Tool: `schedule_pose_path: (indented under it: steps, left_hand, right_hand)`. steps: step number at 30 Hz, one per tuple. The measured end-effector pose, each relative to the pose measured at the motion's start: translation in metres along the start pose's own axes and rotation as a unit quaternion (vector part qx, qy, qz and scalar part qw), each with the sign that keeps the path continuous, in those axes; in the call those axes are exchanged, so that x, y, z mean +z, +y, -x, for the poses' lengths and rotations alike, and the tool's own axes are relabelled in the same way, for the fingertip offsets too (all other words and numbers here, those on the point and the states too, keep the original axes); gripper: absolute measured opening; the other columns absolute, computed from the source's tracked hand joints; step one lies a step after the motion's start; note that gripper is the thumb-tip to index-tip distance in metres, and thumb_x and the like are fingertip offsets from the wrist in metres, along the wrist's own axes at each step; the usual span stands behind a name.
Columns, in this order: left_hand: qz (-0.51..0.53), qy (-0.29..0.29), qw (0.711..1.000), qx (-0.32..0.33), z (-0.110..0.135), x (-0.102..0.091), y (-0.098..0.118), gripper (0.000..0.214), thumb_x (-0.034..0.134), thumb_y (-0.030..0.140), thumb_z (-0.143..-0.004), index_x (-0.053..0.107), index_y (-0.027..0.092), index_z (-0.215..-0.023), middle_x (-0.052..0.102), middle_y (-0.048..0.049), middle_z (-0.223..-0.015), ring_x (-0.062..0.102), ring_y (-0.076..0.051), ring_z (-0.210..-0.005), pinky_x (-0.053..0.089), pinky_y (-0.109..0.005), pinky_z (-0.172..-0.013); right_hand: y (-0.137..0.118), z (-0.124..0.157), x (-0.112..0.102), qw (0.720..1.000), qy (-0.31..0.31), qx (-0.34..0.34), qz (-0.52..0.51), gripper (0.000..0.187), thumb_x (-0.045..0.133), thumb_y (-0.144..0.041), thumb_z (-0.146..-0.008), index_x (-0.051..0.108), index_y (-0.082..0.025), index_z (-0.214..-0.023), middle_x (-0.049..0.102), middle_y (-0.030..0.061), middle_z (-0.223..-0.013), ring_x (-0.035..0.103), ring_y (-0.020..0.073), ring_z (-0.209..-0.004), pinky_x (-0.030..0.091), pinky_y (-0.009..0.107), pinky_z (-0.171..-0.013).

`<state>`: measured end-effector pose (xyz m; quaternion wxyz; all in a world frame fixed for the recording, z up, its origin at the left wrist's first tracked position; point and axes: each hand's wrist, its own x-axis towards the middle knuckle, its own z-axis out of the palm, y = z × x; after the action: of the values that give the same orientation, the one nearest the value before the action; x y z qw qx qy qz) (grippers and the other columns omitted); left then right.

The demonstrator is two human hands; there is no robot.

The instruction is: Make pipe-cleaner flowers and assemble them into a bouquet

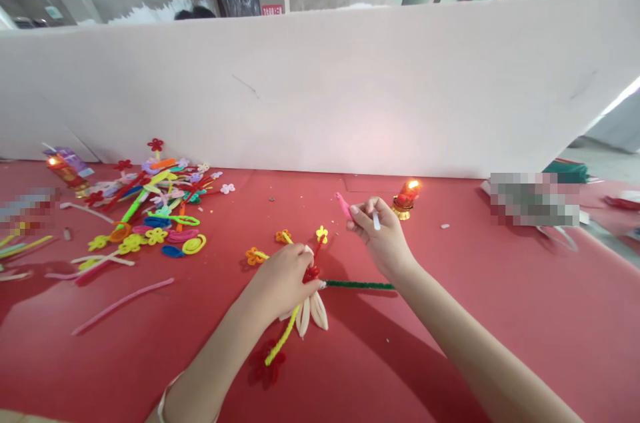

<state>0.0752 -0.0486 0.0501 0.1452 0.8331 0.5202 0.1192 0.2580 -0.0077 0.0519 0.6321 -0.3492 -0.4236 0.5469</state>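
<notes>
My left hand is closed around a pipe-cleaner flower bundle with white petals, a yellow stem and small orange and yellow blossoms sticking out above it. A green pipe-cleaner stem lies on the red table and runs from the bundle toward the right. My right hand hovers just above and right of the bundle, its fingers pinched on a pink pipe cleaner and a thin white piece.
A pile of coloured pipe-cleaner shapes covers the table's left. A long pink pipe cleaner lies in front of it. Small red lit lamps stand behind my right hand and at far left. A white partition walls the back.
</notes>
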Motion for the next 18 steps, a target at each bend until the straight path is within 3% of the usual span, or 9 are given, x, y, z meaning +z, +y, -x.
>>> schedule_pose_path:
  steps: [5, 10, 14, 18]
  left_hand:
    - [-0.041, -0.023, 0.999, 0.005, 0.001, 0.003, -0.001, 0.017, 0.053, 0.029, -0.078, 0.066, 0.018, -0.077, 0.058, -0.0064, -0.08, 0.056, -0.02, -0.073, 0.039, -0.028, -0.063]
    - [0.042, -0.025, 0.999, 0.023, 0.002, 0.001, -0.011, 0.032, 0.043, 0.03, -0.086, 0.068, 0.019, -0.07, 0.058, -0.0046, -0.075, 0.054, -0.016, -0.069, 0.038, -0.026, -0.064]
    - [0.076, -0.035, 0.996, 0.018, 0.003, -0.001, -0.014, 0.036, 0.041, 0.033, -0.088, 0.069, 0.019, -0.07, 0.058, -0.0042, -0.08, 0.054, -0.015, -0.07, 0.039, -0.026, -0.066]
    - [0.082, -0.028, 0.996, 0.017, 0.002, -0.001, -0.013, 0.037, 0.04, 0.034, -0.087, 0.068, 0.019, -0.068, 0.058, -0.0041, -0.079, 0.054, -0.014, -0.069, 0.04, -0.026, -0.065]
  right_hand:
    - [-0.003, 0.024, -0.02, 0.998, 0.004, -0.006, 0.066, 0.038, 0.067, -0.034, -0.07, 0.032, -0.022, -0.068, 0.052, -0.0058, -0.068, 0.055, 0.0095, -0.057, 0.047, 0.03, -0.065]
    - [0.008, 0.066, -0.039, 0.988, -0.035, 0.067, 0.132, 0.038, 0.066, -0.039, -0.071, 0.033, -0.021, -0.066, 0.053, -0.0038, -0.069, 0.057, 0.0124, -0.055, 0.045, 0.03, -0.059]
    - [0.02, 0.085, -0.033, 0.983, -0.057, 0.094, 0.15, 0.037, 0.064, -0.038, -0.071, 0.032, -0.022, -0.066, 0.053, -0.0019, -0.074, 0.056, 0.0125, -0.055, 0.045, 0.031, -0.057]
    - [0.029, 0.087, -0.018, 0.984, -0.064, 0.089, 0.143, 0.031, 0.061, -0.034, -0.07, 0.033, -0.022, -0.064, 0.047, -0.0029, -0.068, 0.044, 0.0102, -0.054, 0.048, 0.031, -0.056]
